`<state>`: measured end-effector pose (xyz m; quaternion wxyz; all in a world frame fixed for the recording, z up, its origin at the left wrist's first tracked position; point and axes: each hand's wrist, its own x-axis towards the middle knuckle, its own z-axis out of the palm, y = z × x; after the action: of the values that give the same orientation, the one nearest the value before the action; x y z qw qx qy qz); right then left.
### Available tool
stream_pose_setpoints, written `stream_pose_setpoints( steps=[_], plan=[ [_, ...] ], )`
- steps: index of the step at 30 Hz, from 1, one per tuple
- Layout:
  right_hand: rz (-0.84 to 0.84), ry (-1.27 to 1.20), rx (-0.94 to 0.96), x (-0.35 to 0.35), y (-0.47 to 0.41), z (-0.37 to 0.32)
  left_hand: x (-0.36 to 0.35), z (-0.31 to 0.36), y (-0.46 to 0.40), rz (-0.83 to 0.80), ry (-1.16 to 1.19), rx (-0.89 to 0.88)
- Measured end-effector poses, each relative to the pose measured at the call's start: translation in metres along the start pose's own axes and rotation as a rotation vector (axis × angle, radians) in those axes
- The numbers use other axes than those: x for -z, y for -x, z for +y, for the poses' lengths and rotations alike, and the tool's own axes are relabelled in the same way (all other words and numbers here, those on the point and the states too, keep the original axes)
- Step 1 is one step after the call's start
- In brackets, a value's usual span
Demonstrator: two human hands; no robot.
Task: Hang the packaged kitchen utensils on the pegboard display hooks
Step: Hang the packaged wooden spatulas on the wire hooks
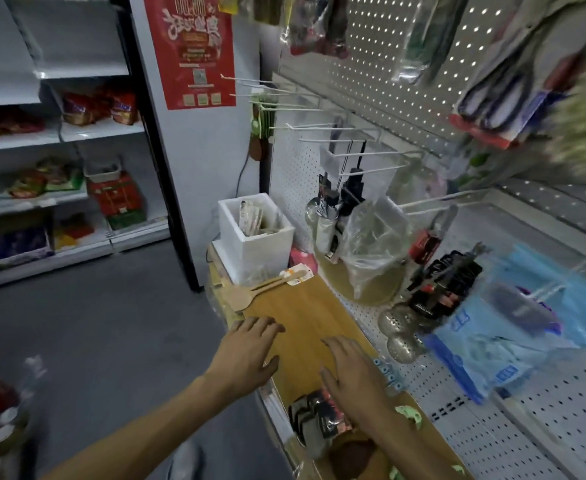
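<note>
Pegboard (405, 64): white perforated panel filling the right of the view, set with long white wire hooks (340, 142) that project out to the left. Several hooks are bare; others carry bagged goods, blurred at the upper right.

Shelving (59, 133): white store racks at the left, stocked with red and green packets.

Poster (198, 46): red, on the white pillar beside the pegboard.

Wooden board (305, 323): long light-brown surface lying flat at the foot of the pegboard, long axis running from the near right toward the far left.

Foam box (256, 237): white, open-topped, standing at the far end of the board, holding carded items.

Hanging packaged utensils (333, 209): dark-handled ladles in clear sleeves on the lower hooks, long axis vertical, handles up and bowls down.

Left hand (250, 348): palm down over the board's left edge, fingers spread and straight, gripping nothing.

Right hand (353, 372): palm down over the board, fingers spread, holding nothing; whether it touches the packets beneath cannot be told.

Wooden spoons (267, 285): a carded pair lying flat at the board's far end, long axis diagonal, bowls toward the near left, card tag toward the far right.

Packets of metal utensils (319, 420): small pile at the board's near end, just under the right wrist; orientation unclear.
</note>
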<state>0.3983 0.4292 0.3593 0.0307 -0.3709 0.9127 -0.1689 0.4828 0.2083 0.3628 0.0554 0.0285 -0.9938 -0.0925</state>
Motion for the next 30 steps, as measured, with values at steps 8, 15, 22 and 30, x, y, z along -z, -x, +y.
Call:
stream_pose_setpoints(
  steps=[8,15,22,30],
  plan=[
    [0.037,0.02,-0.196,-0.04,-0.114,-0.053,0.009,-0.132,-0.082,-0.051,0.04,-0.132],
    [0.05,-0.036,-0.35,-0.062,-0.198,-0.089,0.003,-0.23,-0.134,-0.157,0.041,-0.194],
    [-0.044,-0.043,-0.4,-0.099,-0.275,-0.074,-0.031,-0.284,-0.207,-0.259,0.027,-0.166],
    [-0.154,-0.111,-0.476,-0.175,-0.387,-0.012,-0.105,-0.325,-0.305,-0.324,0.049,-0.095]
  ],
)
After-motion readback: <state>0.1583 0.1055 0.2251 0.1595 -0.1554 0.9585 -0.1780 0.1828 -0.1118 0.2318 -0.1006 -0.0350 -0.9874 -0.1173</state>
